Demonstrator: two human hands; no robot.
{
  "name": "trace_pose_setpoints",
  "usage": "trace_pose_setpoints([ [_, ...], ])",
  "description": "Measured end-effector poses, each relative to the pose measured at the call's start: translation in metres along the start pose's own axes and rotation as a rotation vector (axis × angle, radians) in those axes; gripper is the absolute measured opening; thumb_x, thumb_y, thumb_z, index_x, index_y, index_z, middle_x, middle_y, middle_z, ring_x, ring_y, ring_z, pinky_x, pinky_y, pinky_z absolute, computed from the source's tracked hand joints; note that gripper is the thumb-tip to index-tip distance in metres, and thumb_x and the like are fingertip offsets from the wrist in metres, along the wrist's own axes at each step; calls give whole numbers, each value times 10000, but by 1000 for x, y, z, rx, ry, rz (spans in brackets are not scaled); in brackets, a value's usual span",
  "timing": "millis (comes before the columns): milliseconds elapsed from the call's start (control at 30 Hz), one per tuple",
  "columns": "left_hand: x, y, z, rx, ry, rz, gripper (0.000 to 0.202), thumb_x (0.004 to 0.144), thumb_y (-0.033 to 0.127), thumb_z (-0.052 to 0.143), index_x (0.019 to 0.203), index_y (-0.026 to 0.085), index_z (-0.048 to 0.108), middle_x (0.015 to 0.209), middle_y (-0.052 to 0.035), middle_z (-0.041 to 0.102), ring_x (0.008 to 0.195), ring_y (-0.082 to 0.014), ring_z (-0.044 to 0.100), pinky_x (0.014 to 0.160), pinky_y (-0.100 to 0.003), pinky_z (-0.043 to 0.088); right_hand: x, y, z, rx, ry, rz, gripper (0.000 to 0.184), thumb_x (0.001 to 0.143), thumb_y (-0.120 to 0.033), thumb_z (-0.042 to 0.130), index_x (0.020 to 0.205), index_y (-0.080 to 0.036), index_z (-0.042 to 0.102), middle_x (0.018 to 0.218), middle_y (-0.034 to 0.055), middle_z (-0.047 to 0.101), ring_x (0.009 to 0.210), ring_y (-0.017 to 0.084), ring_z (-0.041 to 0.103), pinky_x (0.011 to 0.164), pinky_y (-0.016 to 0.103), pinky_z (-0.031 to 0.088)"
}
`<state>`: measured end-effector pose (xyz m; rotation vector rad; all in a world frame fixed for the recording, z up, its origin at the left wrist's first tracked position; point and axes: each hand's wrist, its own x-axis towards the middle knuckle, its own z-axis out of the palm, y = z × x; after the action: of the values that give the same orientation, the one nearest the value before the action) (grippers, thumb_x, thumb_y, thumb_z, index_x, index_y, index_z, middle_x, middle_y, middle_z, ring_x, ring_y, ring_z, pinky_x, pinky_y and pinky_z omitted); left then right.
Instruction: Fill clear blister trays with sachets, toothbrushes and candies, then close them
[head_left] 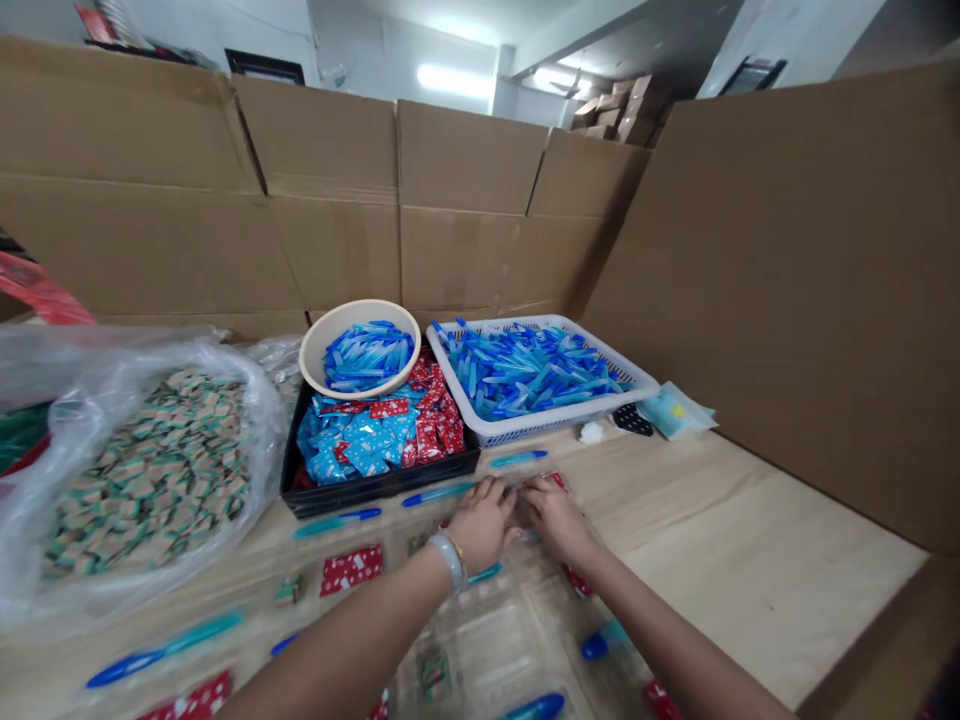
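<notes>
1. Upright cardboard panels (397,210) wall the back and right of the tabletop (750,580), seemingly to keep things from sliding off.
2. A plastic bag (142,480) holds packets in bulk; a white basket (540,428) and cream bowl (360,312) keep loose blue pens (525,370) together within reach.
3. Single pens and red packets lie spread around a clear plastic tray (480,640), close to the hands.
4. The left hand (480,522) and right hand (559,520) curve downward, fingertips nearly meeting above the clear plastic; whether either grip has closed on anything, I cannot tell.
</notes>
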<state>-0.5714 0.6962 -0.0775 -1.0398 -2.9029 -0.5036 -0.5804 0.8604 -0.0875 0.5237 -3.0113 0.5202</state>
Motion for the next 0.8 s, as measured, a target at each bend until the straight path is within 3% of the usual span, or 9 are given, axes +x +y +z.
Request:
trace_pose_setpoints([
  [200, 1, -8, 18, 45, 8, -34, 496, 805, 416, 401, 1206, 124, 410, 1245, -116, 401, 1166, -247, 309, 961, -360, 297, -3, 7, 6, 32, 98, -9, 290, 784, -92, 390, 934, -143, 633, 899, 99, 577, 895, 182, 497, 796, 287, 385],
  [367, 0, -8, 21, 3, -26, -42, 543, 797, 417, 407, 1234, 95, 378, 1307, -123, 346, 1210, -249, 266, 1004, -356, 246, 2, 5, 10, 50, 69, -113, 305, 761, -117, 461, 1018, -215, 593, 950, 71, 533, 896, 174, 483, 785, 290, 384],
  [533, -2, -8, 13, -90, -7, -28, 436, 778, 357, 457, 1151, 132, 451, 1227, -97, 410, 1156, -214, 337, 979, -301, 296, 7, 1, 11, 30, 82, -4, 126, 751, -143, 490, 766, -161, 614, 814, 58, 535, 769, 160, 501, 702, 264, 391],
  [600, -4, -10, 11, -119, -18, -29, 381, 769, 333, 472, 1102, 148, 483, 1197, -88, 424, 1134, -209, 360, 960, -296, 322, 9, 2, 12, 54, 63, 4, 134, 755, -143, 484, 687, -159, 599, 767, 49, 536, 740, 154, 504, 682, 254, 389],
  [800, -1, -13, 11, -161, -23, -71, 400, 747, 288, 491, 1119, 147, 457, 1227, -87, 382, 1125, -204, 370, 945, -286, 347, 11, 4, 14, 207, 20, -30, 156, 735, -89, 459, 678, -161, 585, 769, 42, 534, 731, 145, 505, 673, 241, 393],
])
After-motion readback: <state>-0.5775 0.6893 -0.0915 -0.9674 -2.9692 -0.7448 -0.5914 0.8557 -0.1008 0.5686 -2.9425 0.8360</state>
